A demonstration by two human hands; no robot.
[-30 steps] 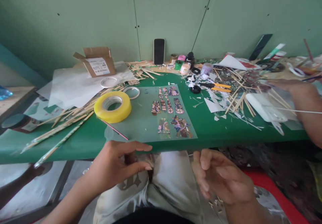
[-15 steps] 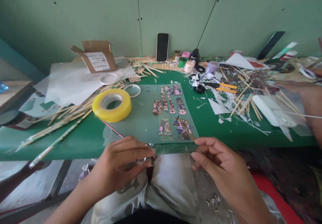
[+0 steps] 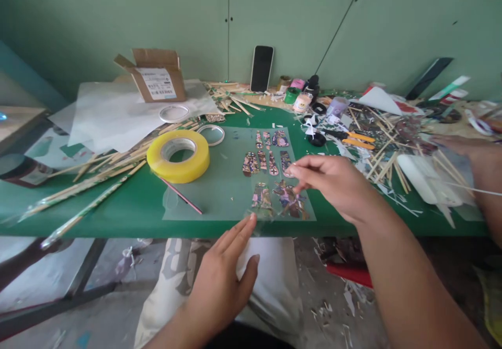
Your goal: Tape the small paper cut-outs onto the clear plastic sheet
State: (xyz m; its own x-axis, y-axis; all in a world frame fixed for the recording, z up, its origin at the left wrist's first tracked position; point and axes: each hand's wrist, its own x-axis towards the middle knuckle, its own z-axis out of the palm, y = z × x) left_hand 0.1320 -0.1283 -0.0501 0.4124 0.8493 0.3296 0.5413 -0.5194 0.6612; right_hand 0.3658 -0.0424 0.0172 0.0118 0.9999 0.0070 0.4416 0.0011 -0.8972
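Ahead and to the left of the left hand lie a yellow roll of packing tape [image 3: 157, 162] and a pink-and-black pencil [image 3: 181, 196]. The left hand [image 3: 224, 270] is open, fingers straight and thumb spread, its fingertips by a clear film strip [image 3: 267, 225], with patterned cut-outs [image 3: 273, 163] just beyond on a translucent sheet [image 3: 219, 197]. The right hand [image 3: 333, 184] pinches thumb to fingers beside those cut-outs, whether around anything cannot be told, with an orange-handled tool [image 3: 358, 141] beyond it.
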